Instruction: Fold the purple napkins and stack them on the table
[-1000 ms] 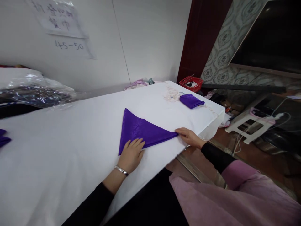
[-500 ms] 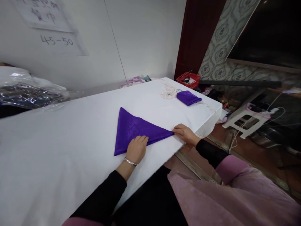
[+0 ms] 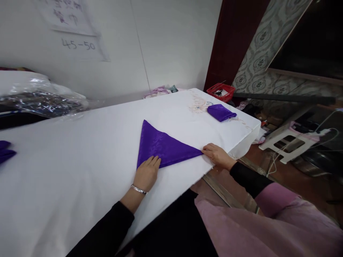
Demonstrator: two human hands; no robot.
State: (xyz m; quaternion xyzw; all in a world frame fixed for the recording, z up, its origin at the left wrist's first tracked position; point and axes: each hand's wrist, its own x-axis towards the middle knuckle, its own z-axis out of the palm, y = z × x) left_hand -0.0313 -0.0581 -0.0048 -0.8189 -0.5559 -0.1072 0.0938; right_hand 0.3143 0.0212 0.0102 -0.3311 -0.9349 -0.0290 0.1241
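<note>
A purple cloth napkin (image 3: 166,147), folded into a long triangle, lies on the white tablecloth (image 3: 88,167) in front of me. Its narrow tip points right, toward the table's near edge. My right hand (image 3: 215,154) pinches that tip between thumb and fingers. Flat on the napkin's near left corner rests my left hand (image 3: 148,174), fingers stretched out, with a silver bracelet at the wrist. The corner beneath the palm is partly hidden.
Farther right on the table sits a folded purple cloth (image 3: 221,112), with a red basket (image 3: 221,92) behind it. More purple cloth (image 3: 5,151) shows at the left edge. A plastic-wrapped bundle (image 3: 50,98) stands back left. Off the table's right side is a white stool (image 3: 289,144).
My left hand has slid left along the napkin's near edge toward its wide end. The right hand keeps its pinch on the tip. The camera has turned slightly left.
</note>
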